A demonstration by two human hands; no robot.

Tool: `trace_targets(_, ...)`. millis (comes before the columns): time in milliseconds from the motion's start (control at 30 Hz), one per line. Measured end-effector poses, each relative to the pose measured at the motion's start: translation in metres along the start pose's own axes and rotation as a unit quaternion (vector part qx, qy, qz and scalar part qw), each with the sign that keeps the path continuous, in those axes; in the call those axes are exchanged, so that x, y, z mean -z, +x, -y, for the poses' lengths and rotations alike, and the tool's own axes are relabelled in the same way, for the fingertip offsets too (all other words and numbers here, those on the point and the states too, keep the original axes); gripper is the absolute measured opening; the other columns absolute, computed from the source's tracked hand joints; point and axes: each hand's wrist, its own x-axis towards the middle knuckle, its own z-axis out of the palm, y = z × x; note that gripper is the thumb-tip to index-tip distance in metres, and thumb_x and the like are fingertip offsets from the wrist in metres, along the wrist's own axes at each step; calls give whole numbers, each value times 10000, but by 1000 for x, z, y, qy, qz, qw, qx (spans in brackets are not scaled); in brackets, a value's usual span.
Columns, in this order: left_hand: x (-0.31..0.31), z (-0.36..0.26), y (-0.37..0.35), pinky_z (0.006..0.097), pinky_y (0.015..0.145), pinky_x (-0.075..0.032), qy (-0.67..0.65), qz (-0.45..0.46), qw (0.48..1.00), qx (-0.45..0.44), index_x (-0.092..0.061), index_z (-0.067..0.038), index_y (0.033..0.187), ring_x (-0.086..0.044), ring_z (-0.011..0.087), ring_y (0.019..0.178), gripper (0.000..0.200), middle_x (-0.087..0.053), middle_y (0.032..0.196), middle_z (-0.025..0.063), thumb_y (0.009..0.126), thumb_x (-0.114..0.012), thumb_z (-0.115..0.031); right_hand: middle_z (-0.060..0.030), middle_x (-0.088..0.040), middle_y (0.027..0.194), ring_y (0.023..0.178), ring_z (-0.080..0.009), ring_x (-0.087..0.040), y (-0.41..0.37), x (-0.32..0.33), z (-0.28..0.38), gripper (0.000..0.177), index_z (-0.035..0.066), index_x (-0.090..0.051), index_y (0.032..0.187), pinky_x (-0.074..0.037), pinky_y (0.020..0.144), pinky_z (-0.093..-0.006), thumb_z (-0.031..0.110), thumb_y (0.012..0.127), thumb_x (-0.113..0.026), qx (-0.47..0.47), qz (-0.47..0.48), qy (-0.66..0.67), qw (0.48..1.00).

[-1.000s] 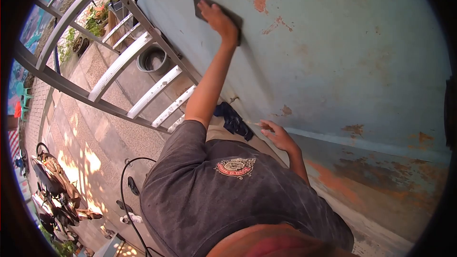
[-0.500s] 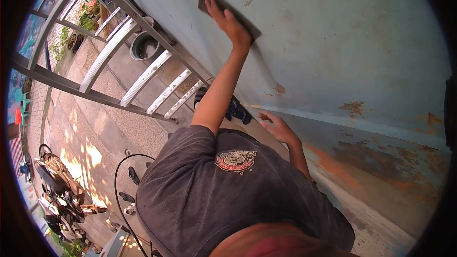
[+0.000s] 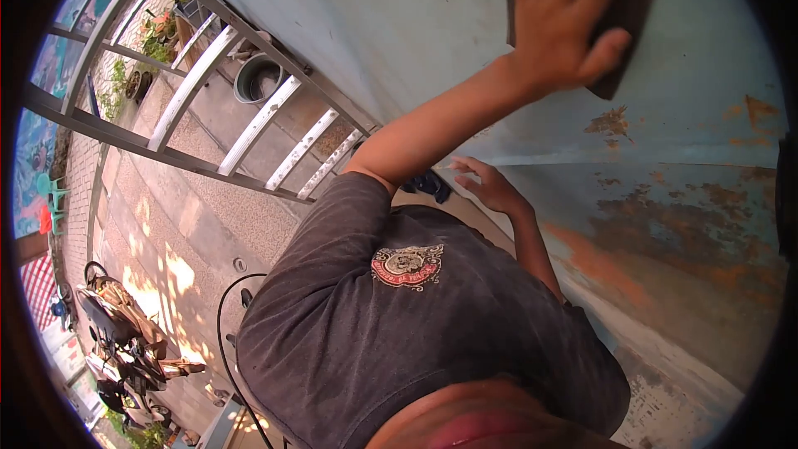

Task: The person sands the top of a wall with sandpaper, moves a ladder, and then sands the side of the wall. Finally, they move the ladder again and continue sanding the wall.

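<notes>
My left hand (image 3: pixel 561 29) lies spread against a dark, flat sheet that looks like sandpaper (image 3: pixel 640 4), pressing it on the pale blue wall (image 3: pixel 440 50). The top of the sheet and the fingertips run to the upper edge of the head view. Lower down, near my body, my right hand (image 3: pixel 495 189) hovers with loosely bent fingers apart and nothing in them. Patches of peeling paint (image 3: pixel 611 123) mark the wall below the sheet.
A metal ladder (image 3: pixel 262 129) leans at the left, its rungs speckled with paint. Behind it stands a round tub (image 3: pixel 256 79) on the paved floor. A parked motorbike (image 3: pixel 120 328) is further off at the lower left. A black cable (image 3: pixel 221 333) runs beside my body.
My left hand has swept the dark sheet across the wall to the right and up in the view. The right hand has stayed nearly where it was.
</notes>
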Motion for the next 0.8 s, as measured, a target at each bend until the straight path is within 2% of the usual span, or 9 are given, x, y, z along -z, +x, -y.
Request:
trace_targets(33, 11, -27, 7, 650, 1191, -145, -3, 81, 996, 25, -452, -102, 1569, -236, 466, 1537, 680, -278, 1684, 195, 1015, -417, -495, -154, -644, 1388, 1327, -270, -584, -1, 2, 4, 538, 45, -511, 1466, -429, 1113, -396, 315, 1020, -643, 5, -16, 3, 1000)
trace_targets(133, 0, 11, -23, 634, 1205, -135, 29, 35, 999, -20, -420, -100, 1581, -218, 458, 1542, 672, -261, 1691, 184, 1020, -439, -471, -155, -650, 1372, 1326, -265, -584, -7, 7, -3, 527, 37, -515, 1458, -432, 1110, -394, 308, 1023, -641, 20, -50, 16, 998)
trace_targets(167, 13, 8, -40, 574, 1240, -15, -9, 41, 998, 54, -359, -5, 1570, -153, 450, 1561, 653, -251, 1665, 260, 1046, -443, -386, -158, -654, 1362, 1321, -262, -586, -10, 5, -10, 521, 31, -519, 1452, -432, 1108, -390, 304, 1025, -640, 27, -65, 28, 997)
trace_targets(267, 16, 72, -146, 552, 1252, -81, -20, -110, 969, 219, -339, 34, 1550, -151, 436, 1558, 648, -252, 1658, 257, 1065, -410, -390, -155, -657, 1351, 1305, -253, -593, -23, 2, -29, 514, 19, -527, 1440, -438, 1102, -384, 300, 1025, -640, 3, -66, 54, 996)
trace_targets(333, 16, 124, -247, 472, 1267, -104, -47, -220, 861, 456, -281, 41, 1573, -154, 392, 1565, 672, -201, 1678, 242, 1087, -369, -414, -154, -655, 1354, 1296, -252, -597, -27, -1, -44, 513, 16, -528, 1440, -441, 1098, -383, 296, 1025, -641, -17, -55, 66, 996)
trace_targets(433, 18, 128, -300, 430, 1271, -112, -68, -250, 785, 563, -256, 56, 1577, -162, 365, 1566, 706, -179, 1683, 240, 1094, -356, -449, -156, -651, 1360, 1284, -256, -603, -40, -9, -56, 515, 10, -525, 1441, -448, 1091, -384, 290, 1024, -640, -50, -29, 73, 996)
trace_targets(633, -3, 2, -146, 589, 1236, -23, -46, -44, 976, 209, -275, 21, 1592, -78, 467, 1566, 752, -140, 1701, 245, 1043, -419, -473, -175, -637, 1381, 1294, -286, -600, -32, -13, -46, 523, -3, -516, 1443, -452, 1086, -388, 289, 1024, -630, -68, -31, 67, 995)
trace_targets(733, -8, -71, -95, 613, 1216, 57, -77, 106, 989, 64, -535, -69, 1489, -99, 518, 1554, 666, -274, 1656, 279, 1023, -393, -523, -189, -632, 1387, 1307, -307, -595, -27, -9, -26, 520, -6, -520, 1432, -454, 1084, -394, 291, 1020, -630, -72, 0, 19, 997)
trace_targets(800, -9, -73, -94, 612, 1214, 69, -76, 97, 992, 17, -586, -86, 1454, -104, 510, 1558, 646, -306, 1645, 275, 1024, -388, -525, -190, -644, 1366, 1293, -312, -604, -24, -13, -24, 512, -6, -525, 1423, -461, 1077, -403, 286, 1017, -635, 37, -131, -78, 988)
